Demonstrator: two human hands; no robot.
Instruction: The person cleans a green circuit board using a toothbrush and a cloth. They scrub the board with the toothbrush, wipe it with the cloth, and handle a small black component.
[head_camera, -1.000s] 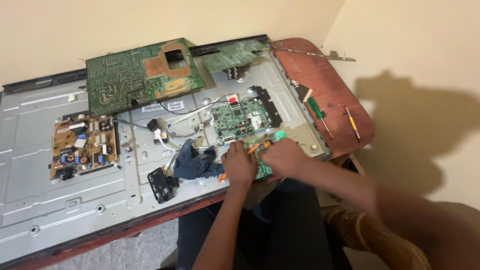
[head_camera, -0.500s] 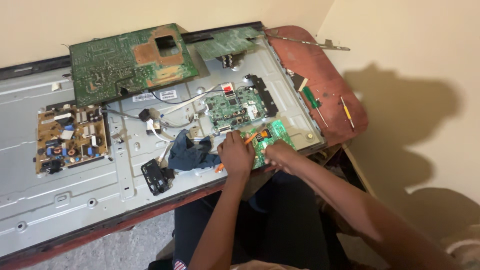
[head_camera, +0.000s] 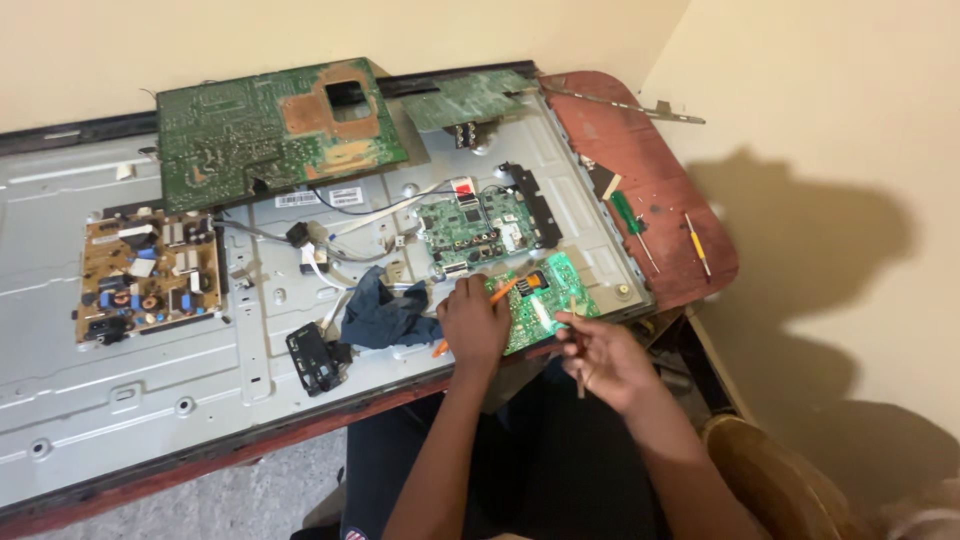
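At the near edge of a reddish-brown desk (head_camera: 668, 215), seen from above: two bare hands over a small green circuit board (head_camera: 545, 300) lying on the lower right corner of a large grey metal television back panel (head_camera: 120, 400). Left hand (head_camera: 473, 322) closed around an orange-handled tool (head_camera: 503, 291), knuckles up, the tool's orange shaft slanting across the small board's left part and its other end poking out below the wrist. Right hand (head_camera: 605, 358) just off the panel's near edge, fingers curled on a thin stick-like tool (head_camera: 576, 345) held almost upright, its top over the board's lower edge. Immediately left of the left hand, a crumpled dark blue cloth (head_camera: 385, 318); beyond that, a small black module (head_camera: 312, 357) close to the panel's near edge. Above the small board, a mounted green main board (head_camera: 472, 228) with white cables leading left. Further left, a tan power board (head_camera: 150, 273) crowded with components. Propped across the panel's far edge, a large loose green board (head_camera: 275, 132), solder side up. On the bare strip of desk right of the panel, a green-handled screwdriver (head_camera: 630, 219) and a yellow-handled screwdriver (head_camera: 696, 242), well apart from the hands. Wide bare grey metal at the panel's left; cream wall close behind and to the right.
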